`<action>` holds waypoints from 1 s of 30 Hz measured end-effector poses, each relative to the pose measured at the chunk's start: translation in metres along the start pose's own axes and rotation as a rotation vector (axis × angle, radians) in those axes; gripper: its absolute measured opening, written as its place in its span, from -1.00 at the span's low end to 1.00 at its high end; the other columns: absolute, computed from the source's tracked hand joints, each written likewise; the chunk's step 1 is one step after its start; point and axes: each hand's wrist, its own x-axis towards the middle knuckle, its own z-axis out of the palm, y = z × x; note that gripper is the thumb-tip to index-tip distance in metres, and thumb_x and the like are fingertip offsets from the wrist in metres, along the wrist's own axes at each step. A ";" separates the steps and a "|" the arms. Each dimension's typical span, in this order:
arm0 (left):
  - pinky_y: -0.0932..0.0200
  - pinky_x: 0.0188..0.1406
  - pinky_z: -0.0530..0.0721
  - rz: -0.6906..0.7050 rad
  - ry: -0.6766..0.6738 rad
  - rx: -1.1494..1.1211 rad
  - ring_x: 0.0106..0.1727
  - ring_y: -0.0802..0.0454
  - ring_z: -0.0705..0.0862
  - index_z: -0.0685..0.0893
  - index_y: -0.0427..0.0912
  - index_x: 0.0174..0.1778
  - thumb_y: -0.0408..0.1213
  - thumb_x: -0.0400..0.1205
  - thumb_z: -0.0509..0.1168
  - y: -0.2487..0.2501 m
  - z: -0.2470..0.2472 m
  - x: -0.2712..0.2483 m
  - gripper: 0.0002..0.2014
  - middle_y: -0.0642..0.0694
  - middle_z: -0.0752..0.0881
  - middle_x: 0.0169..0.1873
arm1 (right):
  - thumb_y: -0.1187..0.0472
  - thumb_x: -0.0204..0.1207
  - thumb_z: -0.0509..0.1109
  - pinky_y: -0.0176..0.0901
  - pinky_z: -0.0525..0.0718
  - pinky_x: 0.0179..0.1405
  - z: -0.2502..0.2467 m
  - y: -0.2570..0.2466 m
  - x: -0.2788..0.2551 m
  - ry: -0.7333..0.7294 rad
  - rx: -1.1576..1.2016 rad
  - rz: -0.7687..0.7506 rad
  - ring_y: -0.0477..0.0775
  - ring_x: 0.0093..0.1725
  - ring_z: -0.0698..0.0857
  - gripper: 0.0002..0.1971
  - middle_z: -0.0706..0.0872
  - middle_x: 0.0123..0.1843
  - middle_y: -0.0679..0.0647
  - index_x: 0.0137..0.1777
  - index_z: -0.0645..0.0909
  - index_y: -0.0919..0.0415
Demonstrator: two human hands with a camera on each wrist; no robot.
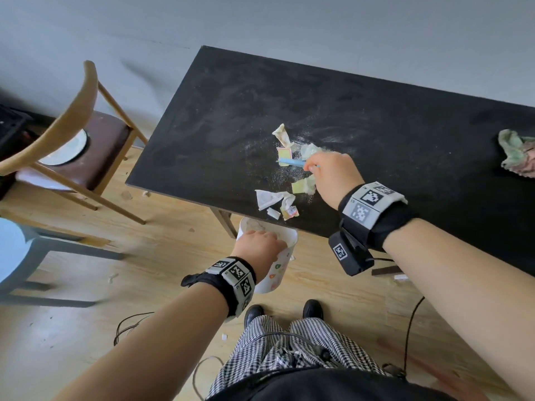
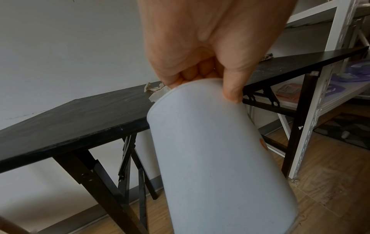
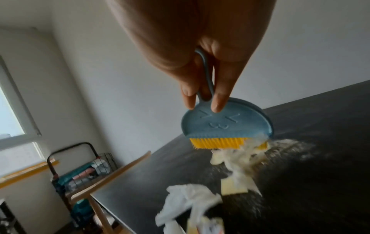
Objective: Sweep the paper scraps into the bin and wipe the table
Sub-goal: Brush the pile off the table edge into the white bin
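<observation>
I see the paper scraps (image 1: pixel 285 172) as a loose scatter of crumpled white, cream and yellow pieces lying in a dusting of pale powder on the black table (image 1: pixel 376 120). My right hand (image 1: pixel 330 176) is closed round the loop handle of a small blue brush (image 3: pixel 226 121), thumb and forefinger pinching it where it meets the head, and its yellow bristles (image 3: pixel 218 143) touch a cream scrap on the tabletop. More scraps lie just below and nearer me than that grip, close to the table's near edge, with one white crumple (image 3: pixel 188 201) almost at the lip. My left hand (image 1: pixel 257 246) grips the rim of the white bin (image 2: pixel 216 158), fingers hooked inside and thumb outside, and holds it tilted just under that near edge, below the nearest scraps. Beyond the brush the tabletop is bare dark surface out to the wall. Far to the right of my brush hand a crumpled cloth (image 1: pixel 518 154) sits on the table. A wooden chair (image 1: pixel 75 134) stands off the table's left end.
</observation>
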 end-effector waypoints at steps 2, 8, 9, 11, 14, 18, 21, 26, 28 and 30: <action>0.10 0.31 0.40 0.000 0.001 -0.001 0.30 -0.07 0.53 0.50 0.04 0.45 -0.27 0.70 0.20 0.000 0.000 0.000 -0.63 -0.03 0.59 0.21 | 0.33 0.67 0.14 -0.20 0.49 -0.07 0.010 0.003 -0.001 -0.059 -0.012 0.038 0.13 -0.04 0.61 -0.73 0.73 0.07 0.24 0.15 0.68 0.27; 0.09 0.32 0.39 0.004 0.019 -0.003 0.33 -0.07 0.52 0.50 0.03 0.45 -0.26 0.72 0.18 0.001 0.000 -0.001 -0.64 -0.03 0.58 0.23 | 0.31 0.66 0.16 -0.13 0.53 -0.07 0.023 -0.002 -0.016 -0.136 0.011 0.024 0.16 -0.08 0.61 -0.74 0.73 0.04 0.24 0.13 0.68 0.22; 0.09 0.31 0.40 0.004 0.018 -0.003 0.32 -0.07 0.52 0.50 0.03 0.45 -0.26 0.72 0.18 0.001 0.001 -0.001 -0.64 -0.03 0.58 0.23 | 0.31 0.67 0.16 -0.14 0.51 -0.10 0.018 -0.001 -0.018 -0.103 0.024 0.021 0.14 -0.11 0.59 -0.74 0.72 0.03 0.23 0.14 0.68 0.23; 0.10 0.30 0.40 0.006 0.013 0.004 0.30 -0.07 0.52 0.51 0.04 0.44 -0.26 0.71 0.19 0.000 0.002 -0.001 -0.64 -0.03 0.58 0.21 | 0.32 0.65 0.17 -0.11 0.55 -0.08 0.007 0.003 -0.017 -0.009 0.019 0.026 0.20 -0.07 0.63 -0.75 0.71 0.03 0.25 0.15 0.67 0.26; 0.10 0.28 0.40 0.010 0.006 0.017 0.29 -0.06 0.53 0.51 0.06 0.43 -0.27 0.69 0.22 0.000 0.004 -0.002 -0.62 -0.01 0.59 0.21 | 0.40 0.61 0.18 0.06 0.64 0.01 -0.002 0.004 -0.016 0.007 -0.126 0.084 0.34 0.06 0.63 -0.76 0.68 0.05 0.34 0.19 0.61 0.33; 0.11 0.24 0.41 0.006 0.009 0.018 0.25 -0.06 0.55 0.53 0.07 0.40 -0.28 0.68 0.23 0.000 0.006 -0.002 -0.64 -0.01 0.60 0.17 | 0.46 0.58 0.15 0.00 0.49 -0.17 0.005 -0.011 -0.022 -0.118 -0.297 0.108 0.35 0.12 0.64 -0.77 0.69 0.06 0.33 0.16 0.56 0.39; 0.12 0.24 0.41 0.011 0.009 0.012 0.25 -0.06 0.55 0.51 0.08 0.41 -0.29 0.68 0.23 0.001 0.008 -0.001 -0.63 -0.01 0.59 0.17 | 0.44 0.57 0.18 0.03 0.60 -0.09 0.014 -0.024 -0.021 -0.174 -0.307 0.069 0.34 0.09 0.69 -0.81 0.72 0.06 0.32 0.08 0.59 0.39; 0.10 0.23 0.42 0.013 0.014 -0.007 0.25 -0.07 0.54 0.54 0.04 0.38 -0.29 0.69 0.20 0.001 0.008 0.002 -0.66 -0.02 0.59 0.16 | 0.45 0.55 0.16 -0.06 0.51 -0.10 0.000 -0.026 -0.008 -0.154 -0.233 0.099 0.32 0.13 0.67 -0.80 0.70 0.08 0.34 0.06 0.59 0.42; 0.09 0.24 0.42 0.020 0.018 -0.006 0.25 -0.08 0.55 0.54 0.04 0.39 -0.28 0.70 0.20 0.001 0.008 0.002 -0.66 -0.02 0.60 0.16 | 0.43 0.56 0.17 -0.10 0.44 -0.15 -0.007 -0.020 -0.006 -0.122 -0.257 0.116 0.33 0.14 0.66 -0.82 0.70 0.07 0.34 0.03 0.59 0.42; 0.09 0.22 0.43 0.025 0.017 -0.003 0.24 -0.08 0.55 0.54 0.03 0.38 -0.28 0.69 0.20 0.000 0.008 0.001 -0.67 -0.02 0.60 0.15 | 0.42 0.57 0.17 -0.09 0.44 -0.15 -0.009 -0.018 -0.008 -0.117 -0.269 0.139 0.34 0.14 0.65 -0.82 0.69 0.08 0.35 0.03 0.59 0.43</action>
